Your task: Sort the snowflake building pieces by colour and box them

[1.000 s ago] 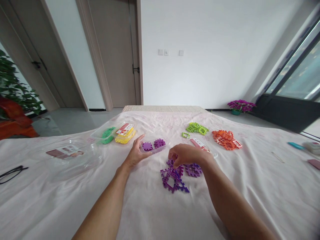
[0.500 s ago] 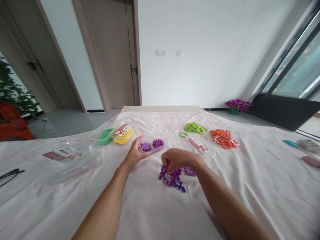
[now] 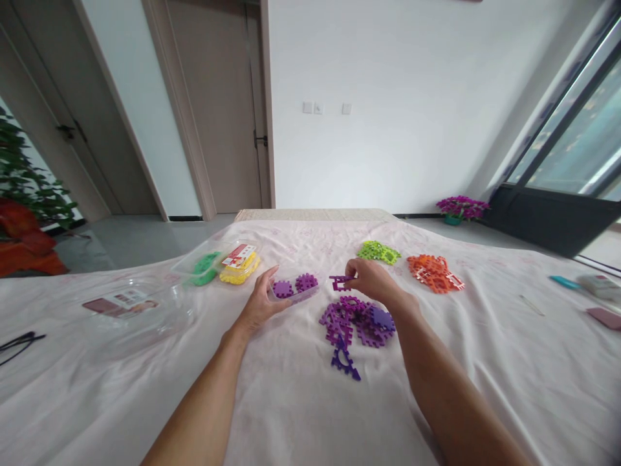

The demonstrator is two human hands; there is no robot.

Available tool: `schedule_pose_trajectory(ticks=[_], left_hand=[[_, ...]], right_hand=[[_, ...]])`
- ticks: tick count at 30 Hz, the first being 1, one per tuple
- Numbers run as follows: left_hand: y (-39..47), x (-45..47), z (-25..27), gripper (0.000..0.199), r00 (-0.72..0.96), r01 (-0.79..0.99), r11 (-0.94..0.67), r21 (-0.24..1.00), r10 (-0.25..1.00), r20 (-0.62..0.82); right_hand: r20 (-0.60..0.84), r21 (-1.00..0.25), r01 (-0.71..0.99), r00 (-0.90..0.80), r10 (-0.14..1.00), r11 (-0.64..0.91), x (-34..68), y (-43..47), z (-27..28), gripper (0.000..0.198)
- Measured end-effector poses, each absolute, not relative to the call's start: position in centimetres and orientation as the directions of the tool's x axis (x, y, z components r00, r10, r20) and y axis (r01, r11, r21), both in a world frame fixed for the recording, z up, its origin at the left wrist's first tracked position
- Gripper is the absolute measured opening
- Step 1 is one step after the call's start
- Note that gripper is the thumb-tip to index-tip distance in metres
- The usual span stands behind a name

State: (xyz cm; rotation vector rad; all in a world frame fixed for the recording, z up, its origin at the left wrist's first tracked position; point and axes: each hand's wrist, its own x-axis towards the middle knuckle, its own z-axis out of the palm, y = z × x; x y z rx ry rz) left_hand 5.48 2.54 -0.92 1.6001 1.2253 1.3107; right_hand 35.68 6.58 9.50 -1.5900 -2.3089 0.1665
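My left hand grips the near-left side of a small clear plastic box, thumb in front and fingers behind. Inside the box lie purple notched interlocking pieces in two groups. Between the fingertips of my right hand is a purple square-frame interlocking piece, raised off the cloth to the right of the box. Below that hand a loose pile of purple interlocking pieces spreads on the cloth, with a darker violet triangular piece at its near edge.
Lime-green pieces and orange pieces lie in piles at the right. Left stand clear boxes with green pieces and yellow pieces. A large clear container and a black cord lie farther left.
My right hand has lifted from the purple pile and moved up and right, carrying a square-frame piece. It now covers where the labelled lid lay. My left hand stays on the box.
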Motion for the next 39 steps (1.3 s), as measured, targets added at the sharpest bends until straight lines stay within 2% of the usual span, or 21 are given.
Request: schedule_pose_trajectory(ticks=[3,5,11,14,17,20,24,28,33,39], left_hand=[[2.6,5.4,-1.0,0.096,0.034,0.233,-0.296,0.926,0.955,0.296],[2.6,5.4,-1.0,0.096,0.037,0.231,-0.299,0.926,0.954,0.299],[2.7,5.5,-1.1,0.100,0.053,0.197,-0.288,0.937,0.958,0.283],[2.6,5.5,-1.2,0.099,0.059,0.181,-0.284,0.942,0.959,0.278],[2.7,5.5,-1.4,0.099,0.053,0.160,-0.289,0.944,0.957,0.284],[2.8,5.6,-1.5,0.100,0.052,0.131,-0.281,0.951,0.960,0.276],[2.7,5.6,-1.3,0.102,0.063,0.083,-0.286,0.955,0.957,0.282],[2.7,5.5,-1.2,0.104,0.073,0.087,-0.295,0.952,0.955,0.289],[2.7,5.3,-1.1,0.105,0.077,0.156,-0.302,0.941,0.953,0.293],[2.6,5.4,-0.8,0.105,0.071,0.174,-0.290,0.941,0.957,0.282]], right_hand=[[0.098,-0.309,0.873,-0.364,0.926,0.376,35.8,6.9,9.0,0.010],[0.107,-0.345,0.852,-0.382,0.918,0.394,36.0,7.0,9.1,0.009],[0.360,-0.397,0.806,-0.303,0.882,0.438,35.3,6.6,9.9,0.016],[0.397,-0.413,0.771,-0.326,0.858,0.484,33.4,6.5,9.8,0.016],[0.360,-0.332,0.808,-0.369,0.857,0.487,30.6,6.9,9.9,0.018],[0.297,-0.163,0.846,-0.448,0.843,0.507,27.6,7.5,9.9,0.018],[0.203,0.043,0.825,-0.559,0.804,0.563,24.5,8.7,9.5,0.024],[0.094,0.185,0.792,-0.604,0.792,0.582,23.1,9.7,8.7,0.025],[0.052,0.233,0.768,-0.622,0.781,0.597,22.7,10.9,7.8,0.024],[-0.018,0.174,0.735,-0.664,0.748,0.656,22.3,11.4,7.2,0.023]])
